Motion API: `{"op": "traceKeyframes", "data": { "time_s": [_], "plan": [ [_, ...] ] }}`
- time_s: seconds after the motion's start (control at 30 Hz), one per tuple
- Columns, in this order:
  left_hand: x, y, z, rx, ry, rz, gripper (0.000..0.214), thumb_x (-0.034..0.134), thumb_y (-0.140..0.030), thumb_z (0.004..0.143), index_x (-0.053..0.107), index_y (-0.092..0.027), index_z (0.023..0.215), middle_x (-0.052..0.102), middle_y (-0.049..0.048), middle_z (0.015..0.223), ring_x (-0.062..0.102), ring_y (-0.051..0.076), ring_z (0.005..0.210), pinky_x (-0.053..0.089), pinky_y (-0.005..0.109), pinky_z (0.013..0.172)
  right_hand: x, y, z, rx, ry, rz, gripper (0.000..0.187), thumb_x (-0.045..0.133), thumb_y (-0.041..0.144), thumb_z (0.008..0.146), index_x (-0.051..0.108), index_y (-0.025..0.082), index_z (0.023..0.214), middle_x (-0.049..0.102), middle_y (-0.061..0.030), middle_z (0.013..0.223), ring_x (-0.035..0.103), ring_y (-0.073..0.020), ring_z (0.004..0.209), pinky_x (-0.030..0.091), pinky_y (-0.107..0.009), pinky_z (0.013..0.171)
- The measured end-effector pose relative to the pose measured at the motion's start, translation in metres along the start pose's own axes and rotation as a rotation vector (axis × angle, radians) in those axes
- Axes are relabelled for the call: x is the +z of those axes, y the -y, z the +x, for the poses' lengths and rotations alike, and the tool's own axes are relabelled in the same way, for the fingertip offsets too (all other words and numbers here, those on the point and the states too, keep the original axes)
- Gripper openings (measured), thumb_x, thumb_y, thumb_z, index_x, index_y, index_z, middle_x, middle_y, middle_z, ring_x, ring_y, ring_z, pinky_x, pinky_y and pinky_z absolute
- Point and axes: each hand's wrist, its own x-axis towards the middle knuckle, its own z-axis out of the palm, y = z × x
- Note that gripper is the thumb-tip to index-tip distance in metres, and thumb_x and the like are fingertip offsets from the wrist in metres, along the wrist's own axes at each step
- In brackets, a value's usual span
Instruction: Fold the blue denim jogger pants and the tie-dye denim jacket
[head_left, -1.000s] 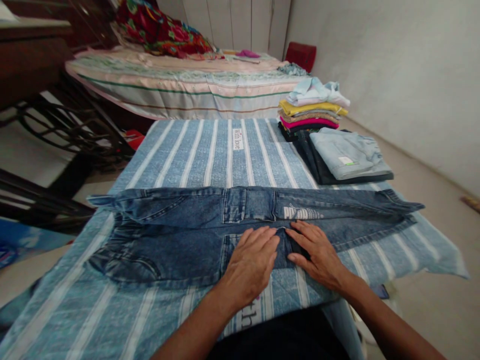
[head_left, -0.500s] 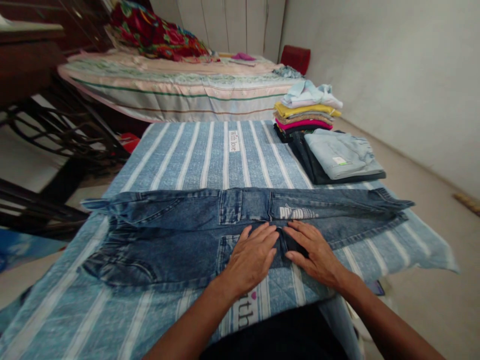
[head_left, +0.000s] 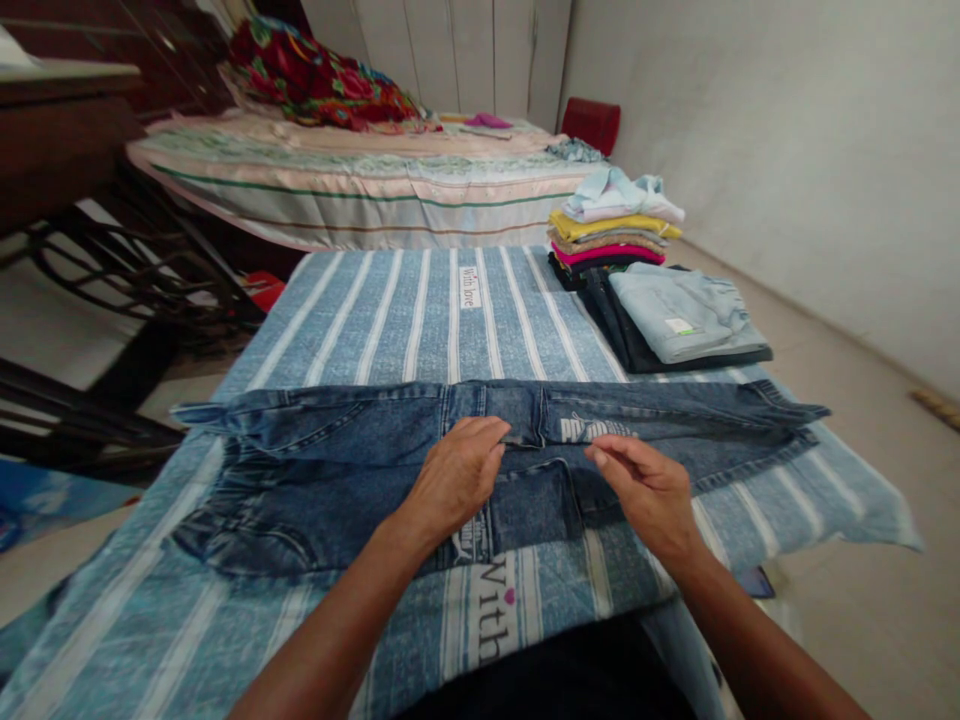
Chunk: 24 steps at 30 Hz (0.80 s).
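Dark blue denim jeans (head_left: 315, 500) lie lengthwise across the striped bedspread, waistband at the left and leg ends at the right. They have patch pockets and white lettering on the legs. My left hand (head_left: 461, 470) is over the middle of the jeans beside a pocket, its fingers bent and pressed together. To its right, my right hand (head_left: 649, 490) has thumb and forefinger pinched near the white print, other fingers curled. Whether either hand has fabric between its fingertips is hidden.
Folded light-blue jeans (head_left: 682, 315) lie on dark trousers at the back right. Behind them stands a stack of folded clothes (head_left: 615, 235). The blue striped bedspread (head_left: 375, 320) covers the surface. Beyond is another bed (head_left: 360, 200); a dark treadle stand (head_left: 90, 260) is at the left.
Both hands have lifted from lying flat on the near leg; their fingers have drawn together. The left has moved left and away from me. The near pocket is now uncovered.
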Motion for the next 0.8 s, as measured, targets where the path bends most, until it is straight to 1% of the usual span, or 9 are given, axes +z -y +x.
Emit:
{"op": "traceKeyframes", "data": {
  "time_s": [0.07,0.1,0.17,0.27,0.4,0.6,0.8],
  "plan": [
    [-0.003,0.003,0.01,0.042,0.018,0.0,0.027,0.044,-0.014,0.086,0.061,-0.016,0.108,0.065,0.0081,0.108,0.058,0.021,0.102,0.047,0.036,0.093,0.01,0.003,0.005,0.011,0.047,-0.029,0.016,0.058,0.031,0.083,0.067,0.02,0.089,0.069,-0.0031,0.084,0.064,-0.0163,0.076,0.05,-0.028,0.073],
    [-0.004,0.004,0.016,0.072,0.034,-0.003,0.027,0.045,-0.012,0.085,0.062,-0.018,0.106,0.065,0.0073,0.108,0.057,0.02,0.102,0.047,0.036,0.092,0.015,0.004,0.007,-0.002,0.076,-0.08,0.015,0.058,0.03,0.082,0.067,0.019,0.087,0.068,-0.0032,0.083,0.063,-0.0163,0.076,0.049,-0.028,0.072],
    [-0.002,0.006,0.029,0.132,0.068,-0.008,0.026,0.047,-0.01,0.083,0.063,-0.019,0.101,0.064,0.0063,0.107,0.057,0.02,0.103,0.047,0.035,0.092,0.024,0.005,0.012,-0.037,0.12,-0.232,0.013,0.057,0.028,0.082,0.067,0.019,0.084,0.067,-0.0038,0.082,0.061,-0.0171,0.076,0.047,-0.028,0.072],
    [0.004,0.011,0.049,0.205,0.118,-0.014,0.024,0.048,-0.011,0.083,0.065,-0.02,0.098,0.063,0.0065,0.111,0.054,0.02,0.108,0.045,0.035,0.095,0.035,0.01,0.018,-0.07,0.147,-0.482,0.014,0.057,0.025,0.082,0.068,0.019,0.086,0.066,-0.005,0.083,0.06,-0.0191,0.081,0.044,-0.029,0.075],
    [0.011,0.016,0.07,0.257,0.189,0.033,0.029,0.051,-0.009,0.079,0.067,-0.021,0.1,0.059,0.0065,0.12,0.05,0.021,0.115,0.043,0.036,0.098,0.043,0.017,0.026,-0.044,0.231,-0.687,0.014,0.058,0.029,0.083,0.068,0.02,0.087,0.066,-0.0051,0.085,0.059,-0.02,0.086,0.041,-0.028,0.075],
    [0.013,0.018,0.09,0.322,0.316,0.117,0.031,0.054,-0.007,0.074,0.07,-0.022,0.096,0.055,0.0075,0.124,0.045,0.023,0.12,0.039,0.037,0.102,0.049,0.026,0.042,0.009,0.321,-0.793,0.022,0.054,0.037,0.085,0.068,0.02,0.084,0.067,-0.0056,0.087,0.06,-0.0197,0.085,0.038,-0.028,0.072],
    [0.013,0.021,0.107,0.386,0.42,0.125,0.027,0.058,-0.007,0.072,0.071,-0.021,0.091,0.057,0.0087,0.12,0.046,0.023,0.119,0.038,0.036,0.101,0.054,0.03,0.052,0.139,0.369,-0.788,0.026,0.053,0.044,0.084,0.068,0.023,0.082,0.07,-0.0041,0.085,0.063,-0.019,0.079,0.034,-0.027,0.062]
  ]
}}
